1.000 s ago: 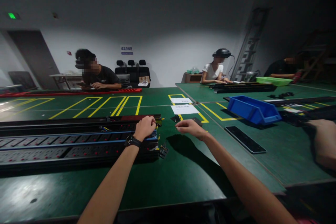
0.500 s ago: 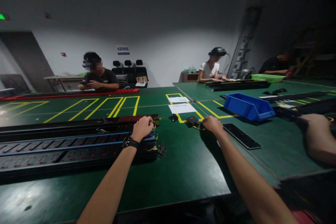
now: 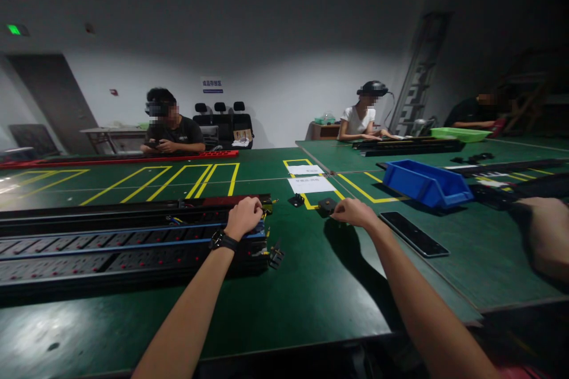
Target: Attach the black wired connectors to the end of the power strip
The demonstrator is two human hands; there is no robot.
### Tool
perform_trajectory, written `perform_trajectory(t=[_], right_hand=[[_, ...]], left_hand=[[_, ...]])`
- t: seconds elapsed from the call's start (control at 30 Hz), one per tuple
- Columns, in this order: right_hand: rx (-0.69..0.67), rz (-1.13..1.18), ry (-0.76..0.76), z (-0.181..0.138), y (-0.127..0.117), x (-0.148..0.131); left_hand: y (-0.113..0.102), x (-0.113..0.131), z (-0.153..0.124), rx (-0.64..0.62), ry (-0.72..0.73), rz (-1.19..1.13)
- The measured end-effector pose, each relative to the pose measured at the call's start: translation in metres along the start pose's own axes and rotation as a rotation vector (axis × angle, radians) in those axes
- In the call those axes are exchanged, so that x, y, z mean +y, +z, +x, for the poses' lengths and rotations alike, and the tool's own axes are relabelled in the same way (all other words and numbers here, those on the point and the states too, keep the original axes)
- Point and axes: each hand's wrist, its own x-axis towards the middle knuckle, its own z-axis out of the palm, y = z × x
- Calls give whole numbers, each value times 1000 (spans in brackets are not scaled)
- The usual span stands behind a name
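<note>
My left hand (image 3: 243,216) has its fingers curled over the right end of a long black power strip (image 3: 184,256). Several such strips lie side by side, with rows of sockets and small red spots. Wires and a black end piece (image 3: 276,257) stick out at that end. My right hand (image 3: 353,212) is closed, its fingertips at the edge of a small flat black part (image 3: 326,206) on the table, seemingly pinching it. Just left of that part sits a smaller black piece (image 3: 297,200).
White paper sheets (image 3: 310,184) lie ahead of my hands. Right of my right arm are a black phone (image 3: 414,233) and a blue bin (image 3: 422,183). A co-worker's hand (image 3: 544,234) reaches in at the far right. Two people sit across the green table (image 3: 284,314), another farther right.
My right hand has moved left onto the small black part, whose yellow wire no longer shows. My left hand stays on the strip's end. The view has shifted slightly.
</note>
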Motion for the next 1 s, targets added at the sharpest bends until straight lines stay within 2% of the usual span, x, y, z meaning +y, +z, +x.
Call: perform_trajectory(t=[0.2, 0.4, 0.63, 0.7, 0.87, 1.0], right_hand=[[-104, -64, -6, -2, 2, -5], [-294, 173, -300, 2, 2, -7], [-297, 357, -487, -12, -5, -41], [-264, 351, -503, -13, -3, -49], [15, 119, -347, -6, 13, -64], [84, 18, -296, -5, 30, -71]], left_hand=[[1, 0, 1, 5, -1, 10], [2, 0, 0, 11, -10, 18], [-5, 4, 1, 23, -6, 4], [-11, 7, 1, 19, 3, 19], [-26, 18, -9, 3, 82, 55], [-28, 30, -27, 29, 169, 35]])
